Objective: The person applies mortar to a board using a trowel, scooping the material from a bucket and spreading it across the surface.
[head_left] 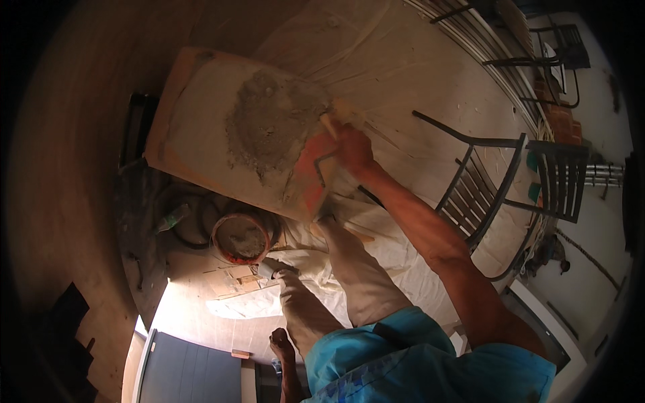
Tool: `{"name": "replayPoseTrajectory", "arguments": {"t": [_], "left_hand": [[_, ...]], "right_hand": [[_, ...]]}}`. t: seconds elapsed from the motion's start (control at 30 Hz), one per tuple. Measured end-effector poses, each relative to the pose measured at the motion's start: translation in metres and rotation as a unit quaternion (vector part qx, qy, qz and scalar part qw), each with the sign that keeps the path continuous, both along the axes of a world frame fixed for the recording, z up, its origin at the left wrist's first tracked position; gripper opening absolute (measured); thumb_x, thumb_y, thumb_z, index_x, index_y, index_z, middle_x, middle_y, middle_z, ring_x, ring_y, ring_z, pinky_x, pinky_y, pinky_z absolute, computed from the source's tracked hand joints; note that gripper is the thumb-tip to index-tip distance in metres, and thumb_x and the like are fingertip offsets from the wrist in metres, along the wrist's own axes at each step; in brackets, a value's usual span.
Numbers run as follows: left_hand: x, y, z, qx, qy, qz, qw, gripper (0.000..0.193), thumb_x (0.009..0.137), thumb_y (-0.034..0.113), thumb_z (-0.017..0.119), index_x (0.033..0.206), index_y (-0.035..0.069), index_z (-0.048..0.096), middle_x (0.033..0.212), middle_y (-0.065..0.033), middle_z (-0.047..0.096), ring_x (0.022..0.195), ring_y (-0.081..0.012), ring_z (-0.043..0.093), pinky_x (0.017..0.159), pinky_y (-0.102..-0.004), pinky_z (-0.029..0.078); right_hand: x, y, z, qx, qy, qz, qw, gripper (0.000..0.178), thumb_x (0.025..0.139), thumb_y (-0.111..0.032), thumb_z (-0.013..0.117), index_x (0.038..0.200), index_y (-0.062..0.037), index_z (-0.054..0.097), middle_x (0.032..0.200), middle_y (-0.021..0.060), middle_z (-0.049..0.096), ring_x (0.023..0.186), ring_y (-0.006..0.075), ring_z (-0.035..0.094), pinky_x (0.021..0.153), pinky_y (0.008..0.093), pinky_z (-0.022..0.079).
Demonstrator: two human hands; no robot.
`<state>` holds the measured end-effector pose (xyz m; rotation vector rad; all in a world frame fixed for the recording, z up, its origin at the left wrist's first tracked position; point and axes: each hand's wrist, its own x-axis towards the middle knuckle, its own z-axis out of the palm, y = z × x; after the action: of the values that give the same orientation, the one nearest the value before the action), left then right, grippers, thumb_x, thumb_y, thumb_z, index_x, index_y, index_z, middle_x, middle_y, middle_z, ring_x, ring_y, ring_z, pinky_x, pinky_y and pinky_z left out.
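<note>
My right hand (353, 144) is closed around the pale handle of a trowel (326, 162), whose dark metal neck bends in an L shape. The trowel is over the right edge of a large board (195, 114). Beneath it is a flat red area (310, 178); I cannot tell whether this is the blade or the board's surface. A heap of wet grey mortar (269, 124) spreads over the board to the left of my right hand. My left hand (282, 346) hangs low beside my left leg, its fingers curled, and nothing shows in it.
A round bucket (242, 238) containing grey mix stands below the board, near my feet. Plastic sheeting (383, 235) covers the floor. Metal chairs (470, 181) stand at the right, with long rails (484, 47) behind. A plastic bottle (173, 218) lies left of the bucket.
</note>
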<state>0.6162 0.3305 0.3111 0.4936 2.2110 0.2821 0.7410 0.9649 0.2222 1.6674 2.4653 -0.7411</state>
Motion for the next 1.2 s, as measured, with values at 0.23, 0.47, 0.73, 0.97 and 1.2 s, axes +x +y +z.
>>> {"name": "replayPoseTrajectory", "arguments": {"t": [0.23,0.47,0.73,0.97,1.2], "left_hand": [[0.001,0.038,0.012,0.025,0.065,0.034,0.997,0.028,0.098,0.019,0.054,0.081,-0.002,0.063,0.083,-0.0167,0.068,0.081,-0.0368,0.061,0.072,-0.0483,0.047],[-0.015,-0.011,-0.004,-0.018,0.012,0.031,0.999,0.032,0.1,0.024,0.053,0.084,-0.002,0.063,0.084,-0.0191,0.067,0.077,-0.0368,0.06,0.072,-0.0482,0.047],[-0.004,-0.018,0.0,-0.04,-0.002,0.094,0.995,0.042,0.099,0.035,0.054,0.087,-0.003,0.065,0.082,-0.0199,0.066,0.077,-0.0328,0.059,0.07,-0.0474,0.046],[0.009,-0.022,0.002,0.026,-0.007,0.139,0.99,0.033,0.096,0.028,0.059,0.09,-0.003,0.067,0.086,-0.0202,0.068,0.081,-0.034,0.06,0.073,-0.0478,0.047],[0.013,-0.035,0.003,0.028,0.005,0.131,0.991,0.03,0.096,0.026,0.059,0.092,-0.003,0.067,0.087,-0.02,0.067,0.081,-0.0345,0.061,0.073,-0.0465,0.048]], "right_hand": [[-0.035,-0.037,0.018,-0.016,-0.053,0.019,0.998,0.064,0.081,-0.011,0.065,0.142,-0.01,0.048,0.106,0.0214,0.064,0.088,0.0377,0.069,0.07,0.0461,0.057],[-0.014,-0.036,0.014,0.077,0.077,0.026,0.994,0.058,0.083,-0.014,0.066,0.139,-0.0141,0.053,0.106,0.0133,0.062,0.088,0.0374,0.068,0.073,0.0477,0.057],[-0.024,0.029,0.008,0.103,-0.006,0.01,0.995,0.072,0.079,-0.007,0.07,0.145,-0.0195,0.048,0.102,0.0129,0.061,0.085,0.038,0.068,0.072,0.0493,0.056],[-0.027,0.053,0.001,0.132,-0.041,0.081,0.987,0.055,0.085,-0.01,0.062,0.138,-0.0196,0.056,0.099,0.0115,0.063,0.081,0.0309,0.07,0.064,0.0443,0.058],[-0.023,0.052,-0.005,0.151,-0.014,0.079,0.985,0.065,0.083,-0.005,0.061,0.145,-0.0226,0.05,0.097,0.011,0.062,0.08,0.0303,0.069,0.064,0.0429,0.058]]}}
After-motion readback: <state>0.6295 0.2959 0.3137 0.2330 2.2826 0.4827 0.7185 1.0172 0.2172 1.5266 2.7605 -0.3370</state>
